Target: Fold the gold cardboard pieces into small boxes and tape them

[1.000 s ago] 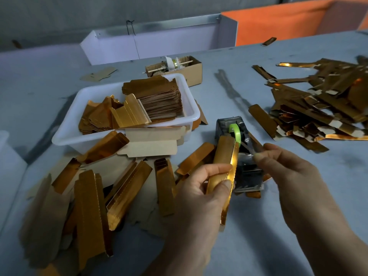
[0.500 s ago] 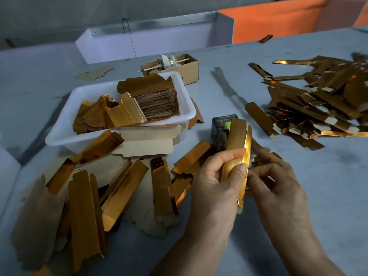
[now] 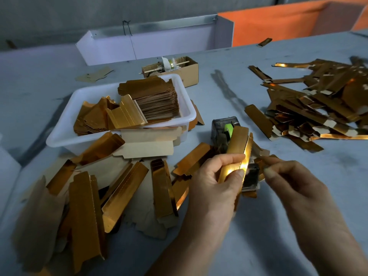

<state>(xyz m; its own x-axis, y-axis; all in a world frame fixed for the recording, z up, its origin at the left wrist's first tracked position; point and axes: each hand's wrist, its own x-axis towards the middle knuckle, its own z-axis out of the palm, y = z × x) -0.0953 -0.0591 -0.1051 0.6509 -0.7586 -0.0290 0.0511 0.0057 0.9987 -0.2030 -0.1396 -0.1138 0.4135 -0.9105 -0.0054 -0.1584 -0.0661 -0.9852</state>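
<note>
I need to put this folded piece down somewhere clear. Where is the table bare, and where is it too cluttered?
Bare table lies near the front edge, between the forearms and below the left-hand gold pieces. Another bare strip runs between the white tub and the right-hand pile. It is crowded around the tape dispenser.

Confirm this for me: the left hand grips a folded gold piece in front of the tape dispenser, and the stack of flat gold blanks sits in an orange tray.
Not quite. The head view shows the stack of flat gold blanks in a white tray, not an orange one. The rest holds: the left hand grips the folded gold piece in front of the tape dispenser.
</note>
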